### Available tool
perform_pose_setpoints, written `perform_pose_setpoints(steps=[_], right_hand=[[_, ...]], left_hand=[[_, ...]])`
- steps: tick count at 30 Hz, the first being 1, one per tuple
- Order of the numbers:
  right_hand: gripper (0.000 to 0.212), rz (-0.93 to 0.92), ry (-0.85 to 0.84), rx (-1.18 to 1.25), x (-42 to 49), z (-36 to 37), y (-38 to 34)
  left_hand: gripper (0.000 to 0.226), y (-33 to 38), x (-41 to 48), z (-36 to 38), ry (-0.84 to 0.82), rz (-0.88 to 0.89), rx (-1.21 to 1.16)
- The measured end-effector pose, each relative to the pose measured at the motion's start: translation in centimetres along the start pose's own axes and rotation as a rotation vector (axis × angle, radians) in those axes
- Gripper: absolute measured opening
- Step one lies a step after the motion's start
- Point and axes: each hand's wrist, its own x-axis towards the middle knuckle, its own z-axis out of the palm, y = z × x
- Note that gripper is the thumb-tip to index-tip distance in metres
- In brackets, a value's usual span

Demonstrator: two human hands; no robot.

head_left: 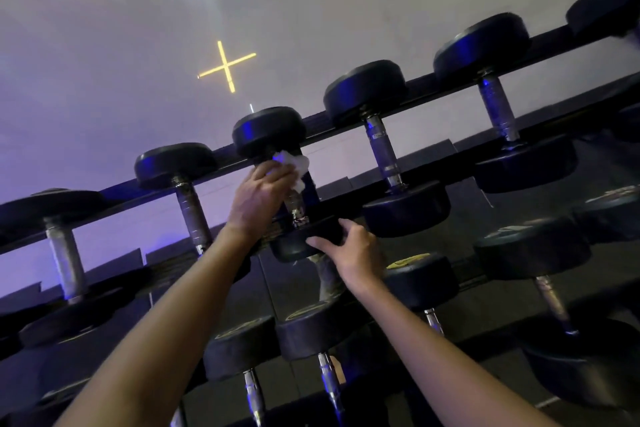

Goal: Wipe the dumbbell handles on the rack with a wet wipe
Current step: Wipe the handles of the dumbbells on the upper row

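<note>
A black dumbbell (268, 130) lies across the top tier of the rack (349, 199), its metal handle (296, 203) partly covered. My left hand (258, 198) grips that handle through a white wet wipe (294, 163), which bunches out above my fingers. My right hand (349, 248) holds the near head (301, 236) of the same dumbbell, fingers curled over its rim. Neighbouring dumbbells (384, 149) with bare steel handles sit on both sides.
Several more dumbbells (325, 340) fill the lower tiers under my forearms. A pale wall with a yellow cross-shaped light (227, 66) stands behind the rack. The view is tilted, with the rack rising to the right.
</note>
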Motion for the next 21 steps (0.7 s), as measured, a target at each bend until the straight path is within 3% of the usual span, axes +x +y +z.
perform_pose_setpoints(steps=[3, 7, 10, 12, 16, 21], right_hand=[[0.055, -0.03, 0.02, -0.12, -0.5, -0.2, -1.2], [0.066, -0.028, -0.012, -0.114, 0.0, -0.1, -1.4], [0.075, -0.022, -0.01, -0.051, 0.1, -0.3, -1.1], [0.074, -0.035, -0.001, -0.027, 0.4, -0.4, -0.8], [0.073, -0.022, -0.008, 0.003, 0.7, -0.5, -0.7], [0.073, 0.004, -0.014, 0.058, 1.5, -0.5, 0.0]], left_hand=[[0.028, 2.2, -2.7, -0.1, -0.008, -0.056, -0.187], [0.01, 1.6, -1.7, -0.3, 0.003, -0.447, -0.439], [0.012, 1.5, 0.9, -0.2, 0.163, -0.697, -0.543], [0.019, 2.2, 1.0, -0.2, 0.209, -0.765, -0.545], [0.015, 3.9, -2.3, 0.5, 0.119, -0.788, -0.546], [0.017, 1.8, -0.5, 0.7, 0.229, -1.076, -0.814]])
